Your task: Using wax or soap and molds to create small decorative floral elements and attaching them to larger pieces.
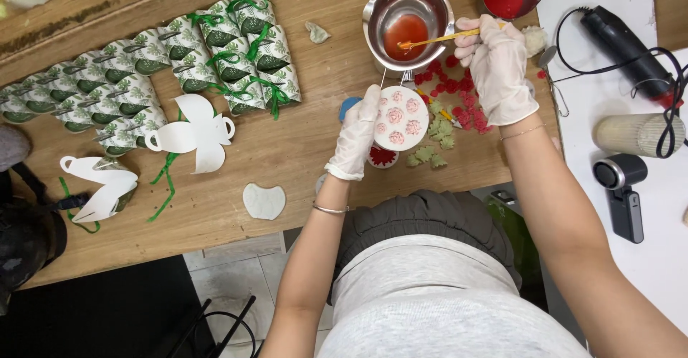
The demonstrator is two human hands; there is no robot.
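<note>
2 gloved hands busy: left hand (356,137) gripped mould (401,119) over table (287,150); right hand (494,64) pinched spoon (437,40) in pot (406,20) (red liquid). Risk: drips off spoon missing cavities.

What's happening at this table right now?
A person in white gloves works at a wooden table. The left hand holds a round white mould with pink flower shapes in it. The right hand holds a yellow stick, its tip in the red liquid of a small metal pot. Small red flowers and green leaves lie beside the mould, with rows of green-ribboned gift boxes to the left.
</note>
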